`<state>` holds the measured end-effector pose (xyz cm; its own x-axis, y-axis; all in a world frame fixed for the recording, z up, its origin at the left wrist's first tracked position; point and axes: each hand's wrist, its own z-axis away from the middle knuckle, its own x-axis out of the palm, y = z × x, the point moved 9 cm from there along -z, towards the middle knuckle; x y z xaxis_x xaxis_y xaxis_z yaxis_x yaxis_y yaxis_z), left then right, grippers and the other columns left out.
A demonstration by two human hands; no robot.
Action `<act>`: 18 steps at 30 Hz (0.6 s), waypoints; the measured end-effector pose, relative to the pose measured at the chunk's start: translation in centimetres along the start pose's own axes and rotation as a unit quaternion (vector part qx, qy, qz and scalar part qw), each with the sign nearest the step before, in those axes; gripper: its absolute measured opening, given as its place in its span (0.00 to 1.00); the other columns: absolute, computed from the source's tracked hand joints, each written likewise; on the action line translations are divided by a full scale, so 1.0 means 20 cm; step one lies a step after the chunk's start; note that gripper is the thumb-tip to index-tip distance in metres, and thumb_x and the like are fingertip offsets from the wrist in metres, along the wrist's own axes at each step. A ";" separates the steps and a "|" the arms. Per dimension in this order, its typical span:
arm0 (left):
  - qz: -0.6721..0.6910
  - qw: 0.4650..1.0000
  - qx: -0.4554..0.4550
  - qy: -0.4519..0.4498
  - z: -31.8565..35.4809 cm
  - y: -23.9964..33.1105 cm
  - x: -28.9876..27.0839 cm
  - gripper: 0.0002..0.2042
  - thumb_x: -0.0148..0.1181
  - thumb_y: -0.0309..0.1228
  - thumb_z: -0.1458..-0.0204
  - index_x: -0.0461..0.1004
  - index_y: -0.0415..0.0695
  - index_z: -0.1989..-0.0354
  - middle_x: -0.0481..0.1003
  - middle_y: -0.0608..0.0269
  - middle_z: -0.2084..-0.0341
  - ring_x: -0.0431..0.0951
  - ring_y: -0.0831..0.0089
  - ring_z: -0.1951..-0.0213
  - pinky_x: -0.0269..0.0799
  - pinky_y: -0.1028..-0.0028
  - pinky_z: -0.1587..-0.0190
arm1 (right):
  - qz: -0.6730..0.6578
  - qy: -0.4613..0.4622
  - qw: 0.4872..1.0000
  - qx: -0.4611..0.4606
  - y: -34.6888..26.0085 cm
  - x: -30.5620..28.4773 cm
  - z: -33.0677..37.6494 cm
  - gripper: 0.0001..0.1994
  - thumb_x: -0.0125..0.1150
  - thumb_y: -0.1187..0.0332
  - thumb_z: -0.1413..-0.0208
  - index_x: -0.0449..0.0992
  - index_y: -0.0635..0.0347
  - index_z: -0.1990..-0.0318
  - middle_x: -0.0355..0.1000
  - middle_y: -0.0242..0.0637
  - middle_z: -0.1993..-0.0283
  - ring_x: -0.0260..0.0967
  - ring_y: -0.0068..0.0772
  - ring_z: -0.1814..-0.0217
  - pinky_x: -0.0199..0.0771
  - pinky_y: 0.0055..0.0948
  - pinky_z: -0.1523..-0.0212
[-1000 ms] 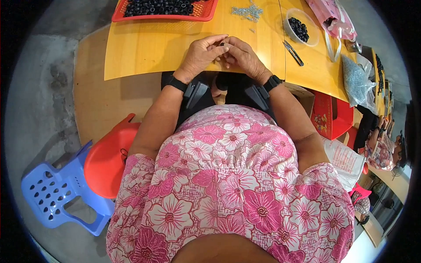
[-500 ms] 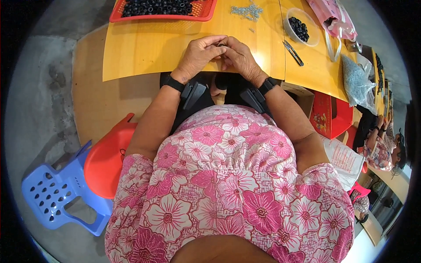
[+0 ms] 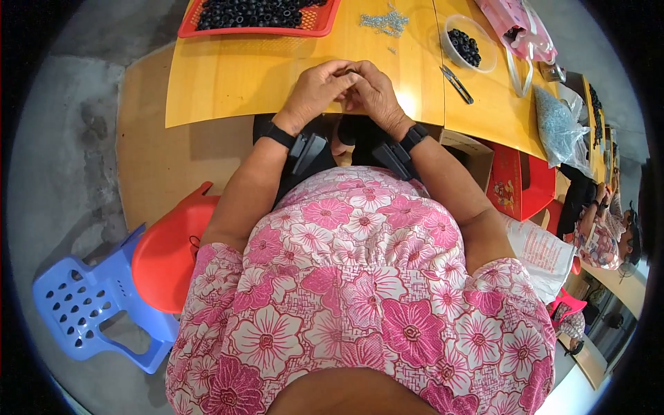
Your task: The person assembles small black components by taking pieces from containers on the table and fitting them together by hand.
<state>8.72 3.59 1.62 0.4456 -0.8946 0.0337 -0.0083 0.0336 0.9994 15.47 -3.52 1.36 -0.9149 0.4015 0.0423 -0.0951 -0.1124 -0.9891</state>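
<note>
Over the front edge of the yellow table (image 3: 228, 83), my left hand (image 3: 318, 90) and my right hand (image 3: 375, 95) meet with fingers bent together. A small dark piece (image 3: 351, 71) shows between the fingertips, mostly covered; its exact kind is hidden. Both hands are closed around it. Beyond them, a red plastic basket (image 3: 256, 32) holds many black ring-shaped parts (image 3: 252, 14). Small silvery metal parts (image 3: 385, 23) lie loose in a pile past my right hand. To the right stands a clear round tub (image 3: 490, 61) with more black rings (image 3: 463, 47) inside.
A slim black hand tool (image 3: 456, 84) lies near the tub. Farther right are a pink bag (image 3: 519, 28) and a clear bag of silvery parts (image 3: 557, 124). Red (image 3: 166, 256) and blue (image 3: 90, 304) plastic stools stand at left. Another person (image 3: 598, 238) sits at far right.
The view has shifted slightly, so the tabletop things sit a little differently in the picture. My hands stay together at the table edge, with only small finger movement.
</note>
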 end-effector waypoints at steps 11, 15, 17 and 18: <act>0.020 0.997 -0.042 -0.055 0.00 -0.04 0.04 0.19 0.52 0.33 0.43 0.66 0.37 0.45 0.72 0.68 0.73 0.72 0.83 0.74 0.71 0.83 0.71 | 0.121 0.023 0.989 -0.080 -0.03 0.00 0.01 0.13 0.43 0.67 0.40 0.64 0.66 0.53 0.70 0.40 0.68 0.70 0.26 0.72 0.73 0.23 0.71; 0.016 0.998 -0.042 -0.053 0.01 -0.02 0.03 0.19 0.51 0.33 0.42 0.65 0.36 0.44 0.71 0.71 0.71 0.70 0.86 0.73 0.69 0.85 0.70 | 0.099 0.035 0.993 -0.048 -0.05 0.01 0.02 0.12 0.44 0.67 0.41 0.64 0.66 0.54 0.71 0.41 0.69 0.71 0.30 0.70 0.74 0.25 0.69; 0.013 0.998 -0.038 -0.046 0.00 -0.04 0.03 0.18 0.50 0.32 0.42 0.66 0.36 0.46 0.72 0.68 0.72 0.72 0.84 0.73 0.71 0.84 0.71 | 0.130 0.047 0.988 -0.069 -0.03 0.00 0.01 0.12 0.44 0.68 0.41 0.65 0.66 0.54 0.71 0.41 0.69 0.71 0.29 0.70 0.74 0.25 0.69; 0.010 0.999 -0.031 -0.039 -0.01 -0.04 0.02 0.17 0.50 0.32 0.43 0.68 0.36 0.48 0.74 0.66 0.73 0.74 0.82 0.74 0.73 0.82 0.71 | 0.163 0.058 0.981 -0.091 -0.04 -0.01 0.00 0.11 0.44 0.68 0.41 0.65 0.66 0.55 0.71 0.41 0.69 0.71 0.29 0.71 0.75 0.25 0.69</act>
<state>9.10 3.27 0.89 0.3753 -0.9252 0.0564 0.0410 0.0773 0.9962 15.73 -3.58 2.07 -0.8334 0.4731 -0.2856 0.2756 -0.0922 -0.9568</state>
